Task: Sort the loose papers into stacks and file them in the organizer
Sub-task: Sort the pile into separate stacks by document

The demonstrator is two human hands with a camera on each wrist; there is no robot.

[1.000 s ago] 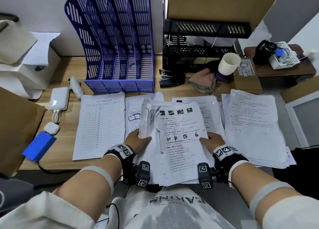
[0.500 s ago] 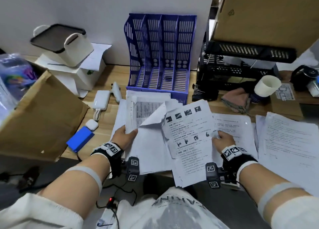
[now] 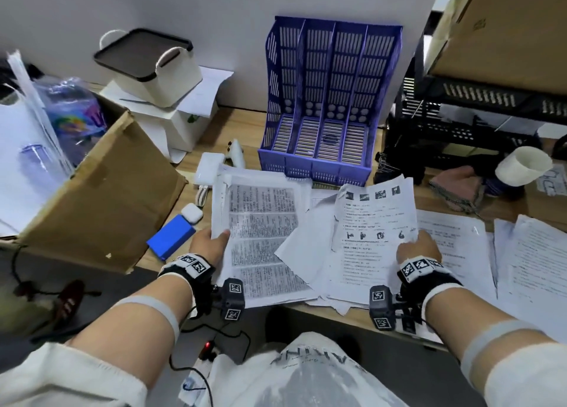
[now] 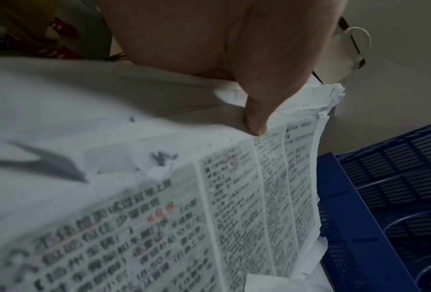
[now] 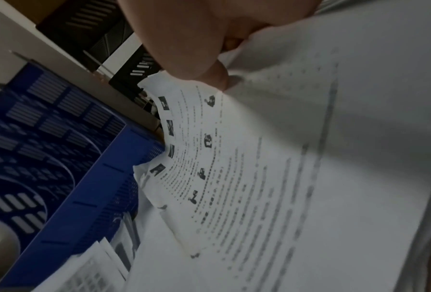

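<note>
My left hand (image 3: 211, 242) pinches the left edge of a stack of densely printed sheets (image 3: 260, 238), thumb on top; the same stack of printed sheets (image 4: 234, 207) fills the left wrist view under my thumb (image 4: 255, 118). My right hand (image 3: 414, 245) grips the right edge of a worksheet bundle with small pictures (image 3: 372, 238), lifted and curled, also the worksheet bundle (image 5: 234, 177) in the right wrist view. A blue four-slot organizer (image 3: 328, 99) stands behind, its slots holding nothing. More paper stacks (image 3: 527, 259) lie to the right.
A cardboard box (image 3: 101, 191) sits at the left desk edge, with a blue block (image 3: 170, 236), white earbud case (image 3: 191, 213) and power bank (image 3: 207, 168) beside it. A white basket (image 3: 150, 66) stands at back left. Black trays (image 3: 478, 115), a paper cup (image 3: 521, 164) and pink cloth (image 3: 457, 185) are at right.
The two bundles have been pulled apart: my left hand carried the dense printed stack leftward, the right hand kept the picture worksheet. My view swung left and closer.
</note>
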